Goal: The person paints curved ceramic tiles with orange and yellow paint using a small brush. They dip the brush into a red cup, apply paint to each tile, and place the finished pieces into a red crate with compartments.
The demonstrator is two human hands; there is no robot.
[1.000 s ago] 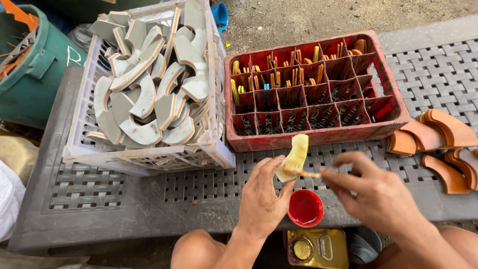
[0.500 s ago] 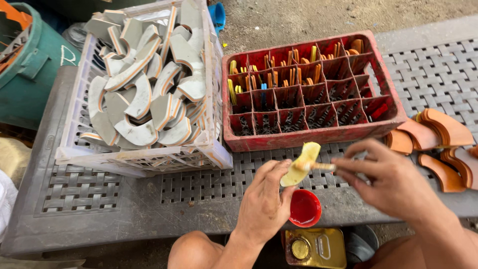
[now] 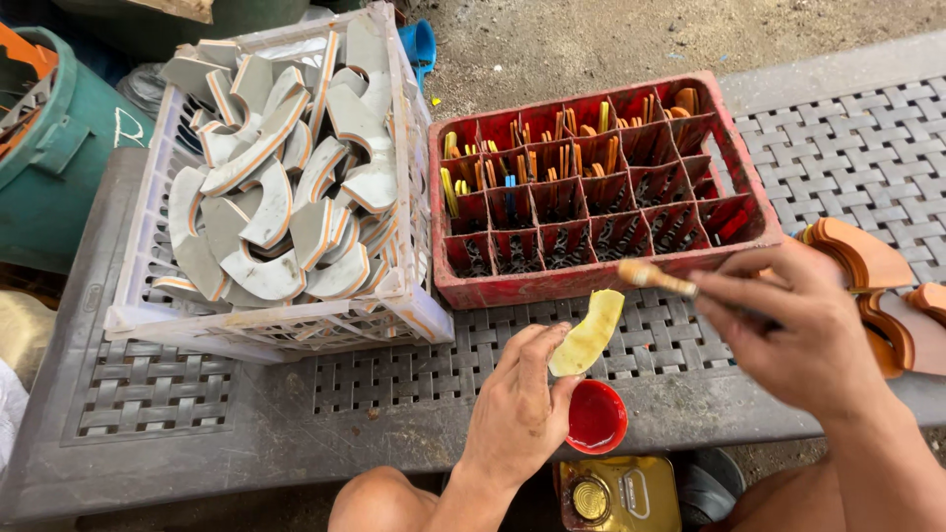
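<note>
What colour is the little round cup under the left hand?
The small cup is bright red, seen clearly in the head view, just below the left hand.

The right hand point(image 3: 803, 340) hides the handle of the thin wooden brush point(image 3: 655, 279); the brown curved pieces point(image 3: 867, 266) beside it are cut off by the edge.

I saw a grey plastic table point(image 3: 148, 424) with a woven lattice top carrying everything. A red divided crate point(image 3: 591, 281) sat near its middle; just left of the crate stood a white basket point(image 3: 266, 330) heaped with curved grey pieces, and right of the crate lay brown curved pieces point(image 3: 867, 261). In front of the crate, at the table's near edge, rested a small red cup point(image 3: 596, 419).
</note>
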